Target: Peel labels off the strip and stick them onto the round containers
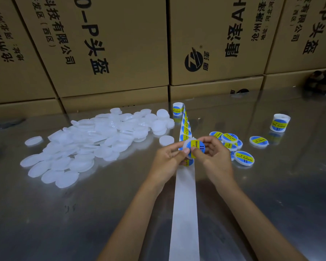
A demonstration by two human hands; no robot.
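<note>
Above the middle of the steel table (45,213), midway between its left and right edges, I hold one round container (193,147) raised off the surface with both hands. My left hand (169,159) pinches the container's left rim, thumb and fingertips curled around it. My right hand (213,155) curls round the right side, its thumb pressing the blue-and-yellow label (198,147) down onto the lid. The container thus sits between the two hands, touching both, directly over the label strip (185,129).

Risks, as I judge them: the label appears to overhang the lid's lower edge, so pressing now could fix it off-centre or crease it. A trapped fold would come from smoothing inward rather than outward. The strip's bare backing (185,213) runs toward the near edge under my wrists; a dragging forearm could pull it and skew the labels waiting beyond, or tug the roll (177,108) standing toward the far edge.

Unlabelled containers (87,144) lie heaped toward the left edge; finished containers (244,158) lie just right of my right hand. A second roll (279,123) stands farther right.
</note>
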